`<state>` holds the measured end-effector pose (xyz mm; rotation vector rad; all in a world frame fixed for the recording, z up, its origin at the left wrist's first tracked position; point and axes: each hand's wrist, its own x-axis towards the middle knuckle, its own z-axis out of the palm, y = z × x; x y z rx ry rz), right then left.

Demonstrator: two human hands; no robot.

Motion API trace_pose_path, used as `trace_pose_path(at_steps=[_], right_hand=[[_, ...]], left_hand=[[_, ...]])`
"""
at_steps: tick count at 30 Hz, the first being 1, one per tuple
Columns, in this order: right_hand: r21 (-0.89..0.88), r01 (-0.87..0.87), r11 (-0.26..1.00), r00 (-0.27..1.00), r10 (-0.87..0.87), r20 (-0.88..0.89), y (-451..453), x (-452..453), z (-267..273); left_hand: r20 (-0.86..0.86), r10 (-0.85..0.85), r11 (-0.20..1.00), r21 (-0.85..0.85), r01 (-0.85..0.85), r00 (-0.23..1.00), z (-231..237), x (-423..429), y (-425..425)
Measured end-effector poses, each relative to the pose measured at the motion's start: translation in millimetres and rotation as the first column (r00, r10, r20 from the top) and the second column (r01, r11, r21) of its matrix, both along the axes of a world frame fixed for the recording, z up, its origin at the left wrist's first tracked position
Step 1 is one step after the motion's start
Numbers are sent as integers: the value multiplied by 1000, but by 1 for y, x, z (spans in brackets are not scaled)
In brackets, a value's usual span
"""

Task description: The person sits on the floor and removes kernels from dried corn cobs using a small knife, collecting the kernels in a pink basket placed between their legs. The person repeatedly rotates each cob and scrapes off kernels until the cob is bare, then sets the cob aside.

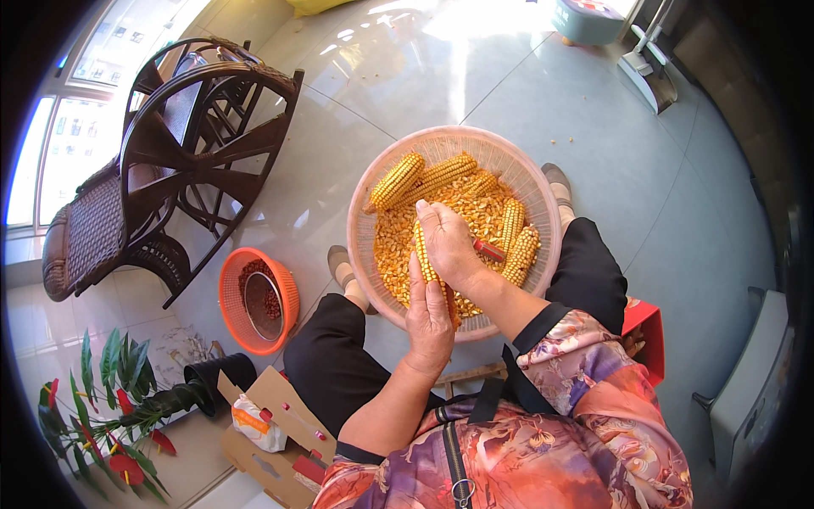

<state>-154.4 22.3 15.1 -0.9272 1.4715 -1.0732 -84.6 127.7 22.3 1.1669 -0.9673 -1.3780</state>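
Observation:
An ear of yellow corn (425, 257) slants up over a pink plastic basket (540, 175) that stands between my legs. Its lower end lies in my left hand (430, 321), with the fingers along the cob. My right hand (448, 245) is closed over the upper part, thumb pointing up along it. From that fist sticks out the red end of a small hand tool (488, 249); its working part is hidden. Loose corn kernels (397, 254) cover the basket's bottom. Several whole ears lie on them, one (397, 181) at the upper left and another (521, 254) at the right.
Left of my leg stands an orange basket (229, 305) holding a round sieve and reddish contents. Beyond it is a dark wicker rocking chair (197, 159). An open cardboard box (286, 407) and a potted anthurium (127, 407) are lower left. A red box (648, 343) sits at my right.

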Motion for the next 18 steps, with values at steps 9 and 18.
trace_pose_path(at_steps=[9, 18], right_hand=[[296, -4, 955, 744, -195, 639, -5, -6, -1], [-14, -8, 1000, 1000, 8, 4, 17, 9, 12]], left_hand=[[167, -55, 995, -72, 68, 984, -9, 15, -4], [-21, 29, 998, 64, -28, 999, 12, 2, -8]])
